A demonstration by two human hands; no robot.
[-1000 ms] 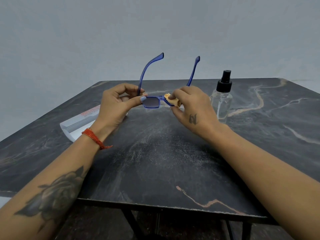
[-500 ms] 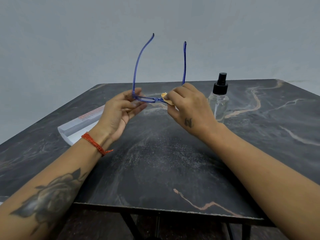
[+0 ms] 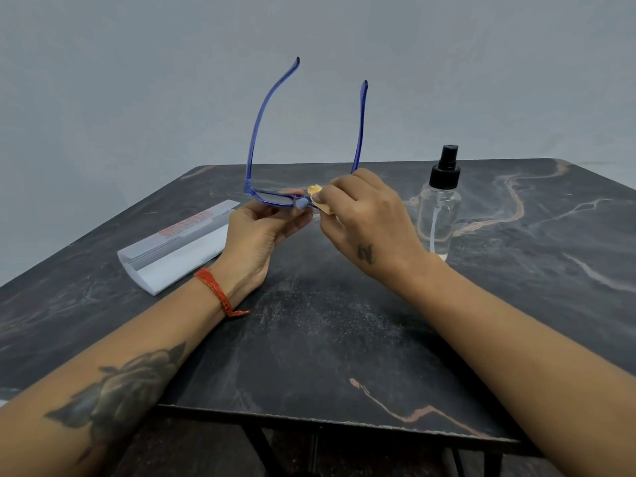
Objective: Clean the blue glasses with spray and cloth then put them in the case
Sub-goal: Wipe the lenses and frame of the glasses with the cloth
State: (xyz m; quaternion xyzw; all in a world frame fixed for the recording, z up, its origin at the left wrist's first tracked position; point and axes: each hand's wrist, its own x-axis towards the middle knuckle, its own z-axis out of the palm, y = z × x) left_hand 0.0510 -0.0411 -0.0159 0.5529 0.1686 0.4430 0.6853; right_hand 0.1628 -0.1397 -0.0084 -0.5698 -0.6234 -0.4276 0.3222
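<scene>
The blue glasses (image 3: 272, 196) are held above the table, lenses roughly flat, both temples pointing straight up. My left hand (image 3: 261, 232) pinches the frame near the left lens, thumb on top by the bridge. My right hand (image 3: 364, 222) grips a small yellow cloth (image 3: 318, 199) folded over the right lens, which it hides. The clear spray bottle (image 3: 441, 208) with a black nozzle stands upright just right of my right hand. The white glasses case (image 3: 172, 251) lies open on the table to the left, behind my left wrist.
The dark marble-patterned table (image 3: 344, 339) spreads under both arms, its front edge close to me. A plain grey wall stands behind it.
The glasses tipped from lens-facing-me to lenses flat with the temples swung upright. My right hand kept the cloth on the right lens and both hands shifted slightly.
</scene>
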